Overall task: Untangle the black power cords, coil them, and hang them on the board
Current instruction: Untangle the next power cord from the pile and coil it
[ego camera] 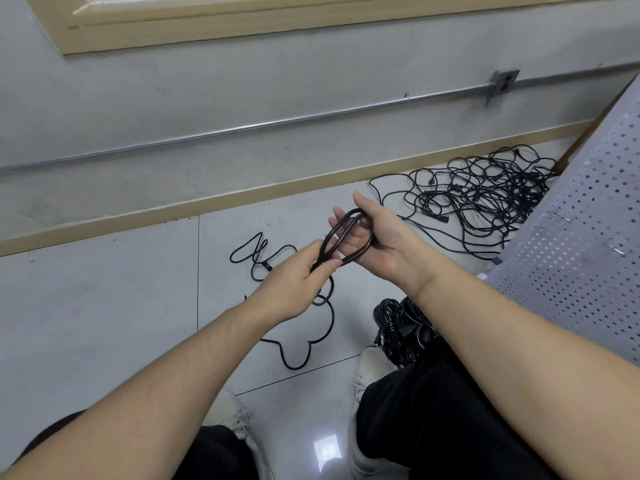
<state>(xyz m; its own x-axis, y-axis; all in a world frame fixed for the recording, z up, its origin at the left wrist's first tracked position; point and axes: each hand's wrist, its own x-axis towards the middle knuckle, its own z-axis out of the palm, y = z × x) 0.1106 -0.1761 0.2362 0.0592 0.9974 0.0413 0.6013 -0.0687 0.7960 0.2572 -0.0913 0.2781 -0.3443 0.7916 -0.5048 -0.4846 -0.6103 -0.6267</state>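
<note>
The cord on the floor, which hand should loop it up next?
Probably the left hand: it pinches the cord trailing to the floor, while the right hand holds the coil.

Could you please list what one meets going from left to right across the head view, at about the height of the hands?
Loose cord on the floor → left hand → coil held in both hands → right hand → tangled cords → perforated board.

Head-worn view, down at floor
</note>
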